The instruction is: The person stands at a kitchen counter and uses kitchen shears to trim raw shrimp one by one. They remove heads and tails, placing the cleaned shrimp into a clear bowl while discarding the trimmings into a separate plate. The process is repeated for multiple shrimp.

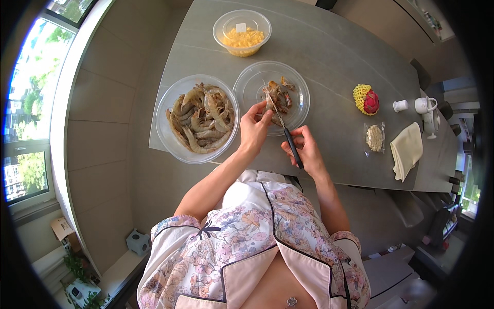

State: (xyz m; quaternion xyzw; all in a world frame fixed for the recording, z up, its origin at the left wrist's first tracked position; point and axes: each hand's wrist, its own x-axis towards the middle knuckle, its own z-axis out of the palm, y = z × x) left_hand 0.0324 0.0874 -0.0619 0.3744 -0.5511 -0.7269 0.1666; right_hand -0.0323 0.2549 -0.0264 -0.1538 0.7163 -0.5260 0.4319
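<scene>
My left hand [253,125] pinches a raw shrimp [269,103] between thumb and fingertips, above a clear round plastic lid [298,115]. A pair of black-handled scissors [292,146], seen nearly edge-on, is held in my right hand [307,151]. The thin metal blades reach up to the shrimp by my left fingertips. Orange-brown shrimp heads and trimmings [285,96] lie heaped on the lid, partly behind the blades. Left of the lid stands a clear plastic bowl [161,131] of whole grey raw shrimp [202,119].
A lidded plastic tub [217,31] of yellow pieces stands at the back of the grey table [328,77]. To the right are a dragon fruit [371,102] in yellow foam net, a bagged dry item [374,138], a white cup [400,106], a white pot [423,105] and a folded cream cloth [407,150].
</scene>
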